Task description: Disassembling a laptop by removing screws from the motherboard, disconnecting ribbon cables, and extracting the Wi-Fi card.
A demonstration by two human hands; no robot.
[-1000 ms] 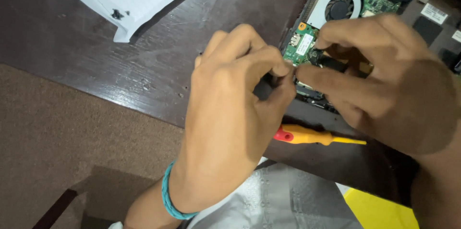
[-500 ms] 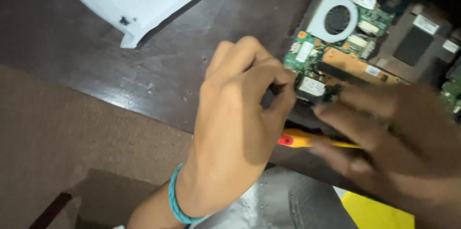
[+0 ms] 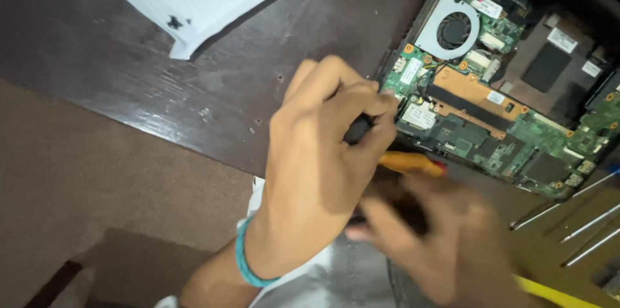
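A dark wooden table (image 3: pixel 161 88) stands over brown carpeted floor (image 3: pixel 77 198).

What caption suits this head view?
Left hand grips a small black part beside the open laptop board; blurred right hand below.

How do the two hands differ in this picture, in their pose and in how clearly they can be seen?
The left hand is sharp and curled, its fingers pinching a small black part beside the open circuit board; the right hand is motion-blurred, with fingers spread. The left hand lies higher, at the board's edge; the right hand lies lower, near the orange screwdriver. Whether the right hand grips anything cannot be told. Both are bare.
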